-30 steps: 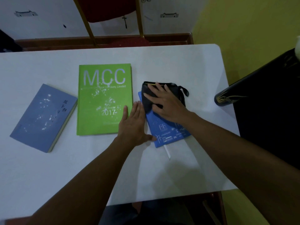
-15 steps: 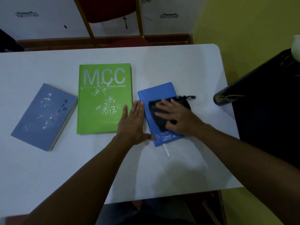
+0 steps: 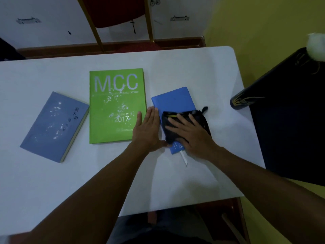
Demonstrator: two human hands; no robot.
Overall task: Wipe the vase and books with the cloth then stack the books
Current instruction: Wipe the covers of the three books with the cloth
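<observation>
Three books lie flat on the white table [image 3: 175,67]. A blue notebook [image 3: 173,100] is on the right, a green MCC book [image 3: 116,104] with white specks in the middle, and a grey-blue book [image 3: 56,125], also speckled, on the left. My right hand [image 3: 191,134] presses a black cloth [image 3: 171,128] flat onto the near half of the blue notebook. My left hand [image 3: 149,129] lies flat with fingers together against the notebook's left edge, overlapping the green book's corner. A tall dark vase [image 3: 274,110] with gold markings stands at the right table edge.
A white ribbon bookmark [image 3: 183,157] sticks out of the notebook's near end. A red chair [image 3: 116,13] with a gold frame stands beyond the far edge. The yellow floor [image 3: 246,23] shows to the right of the table.
My right hand has dragged the cloth from the notebook's far end toward me, uncovering the far half of the blue cover. My left hand has stayed put.
</observation>
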